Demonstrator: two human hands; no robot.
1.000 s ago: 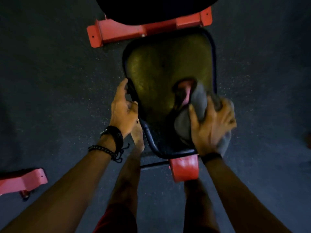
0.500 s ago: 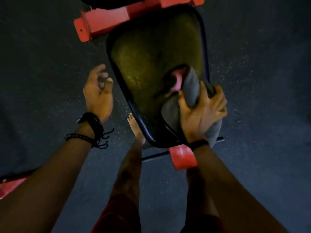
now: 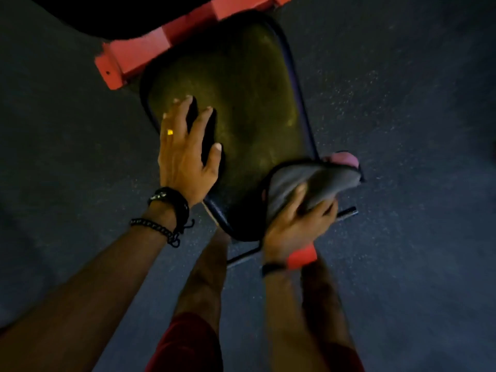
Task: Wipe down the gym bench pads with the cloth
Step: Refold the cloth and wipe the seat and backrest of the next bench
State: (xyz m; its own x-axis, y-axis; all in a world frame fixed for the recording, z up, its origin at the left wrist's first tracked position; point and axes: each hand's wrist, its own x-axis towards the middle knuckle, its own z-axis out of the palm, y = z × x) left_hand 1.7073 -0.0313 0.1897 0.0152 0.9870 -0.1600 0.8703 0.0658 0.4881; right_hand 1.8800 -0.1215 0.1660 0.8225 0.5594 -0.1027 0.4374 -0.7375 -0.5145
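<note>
At five o'clock on the seat pad, our right hand grips the grey cloth, blurred. Our left hand lies flat, fingers spread, at nine. Its palm hides that pad's edge.

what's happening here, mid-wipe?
Yes, mid-wipe. A person leans over a gym bench seat pad. The right hand grips a grey cloth at the pad's near right corner, with part of the cloth hanging over the edge. The left hand lies flat, fingers spread, on the pad's left side. The red frame shows at the far end of the pad, above the dark floor.
</note>
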